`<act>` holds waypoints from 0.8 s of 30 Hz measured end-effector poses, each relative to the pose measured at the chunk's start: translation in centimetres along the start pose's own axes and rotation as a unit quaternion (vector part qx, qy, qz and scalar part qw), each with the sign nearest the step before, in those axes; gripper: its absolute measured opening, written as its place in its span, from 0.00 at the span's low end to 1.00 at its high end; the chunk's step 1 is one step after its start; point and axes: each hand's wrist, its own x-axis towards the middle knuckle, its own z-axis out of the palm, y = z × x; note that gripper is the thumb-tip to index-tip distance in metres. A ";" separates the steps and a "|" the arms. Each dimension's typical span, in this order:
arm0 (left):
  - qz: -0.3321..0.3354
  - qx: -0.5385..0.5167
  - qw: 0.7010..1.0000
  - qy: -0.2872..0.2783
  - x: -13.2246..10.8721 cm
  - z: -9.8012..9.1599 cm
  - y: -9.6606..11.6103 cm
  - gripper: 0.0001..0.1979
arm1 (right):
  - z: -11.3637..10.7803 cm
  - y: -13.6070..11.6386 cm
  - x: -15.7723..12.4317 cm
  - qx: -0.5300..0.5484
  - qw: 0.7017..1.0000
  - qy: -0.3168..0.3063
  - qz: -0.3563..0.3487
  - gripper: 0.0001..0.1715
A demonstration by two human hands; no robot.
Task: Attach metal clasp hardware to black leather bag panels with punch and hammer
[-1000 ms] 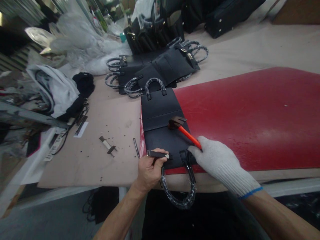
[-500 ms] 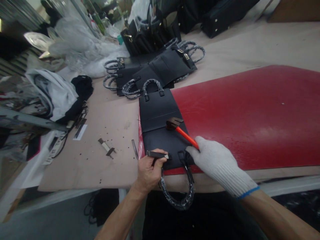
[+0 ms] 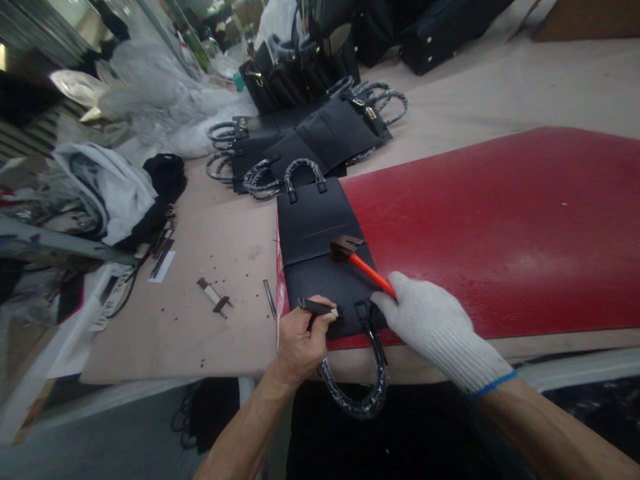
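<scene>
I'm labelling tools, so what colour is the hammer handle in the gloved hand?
The hammer handle is bright orange-red; it shows best in the head view.

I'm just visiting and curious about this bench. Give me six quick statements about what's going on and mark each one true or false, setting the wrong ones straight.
1. The right hand wears a white glove and holds a hammer. True.
2. The left hand holds a dark tool. True.
3. The left hand is gloved too. False: it is bare.
4. The hammer's grip is blue. False: it is orange-red.
5. The black panel lies on a red mat. True.
6. The panel has no handles. False: a loop handle shows at each end.
</scene>
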 end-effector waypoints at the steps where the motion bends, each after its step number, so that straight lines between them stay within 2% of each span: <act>1: 0.000 0.002 1.000 -0.002 0.1 0.0 0.1 0.05 | 0.0 0.0 0.0 -0.001 1.000 0.003 -0.001 0.19; 8: 0.051 0.028 0.998 -0.020 0.1 0.2 0.0 0.06 | 0.1 0.1 0.0 -0.007 1.000 0.019 -0.018 0.18; 15: 0.037 0.035 0.998 -0.030 0.1 0.6 -0.1 0.06 | 0.4 0.4 -0.2 0.018 0.998 0.049 -0.031 0.16; 19: 0.058 0.049 0.997 -0.032 0.1 0.8 -0.1 0.05 | 0.9 1.6 -0.4 0.134 0.983 0.093 -0.081 0.17; 22: 0.062 0.057 0.996 -0.034 0.2 0.9 0.1 0.06 | 0.4 2.4 -1.6 0.283 0.946 0.099 -0.118 0.20; 24: 0.064 0.058 0.996 -0.031 0.3 1.0 0.2 0.06 | -1.0 2.5 -3.1 0.373 0.918 0.081 -0.110 0.21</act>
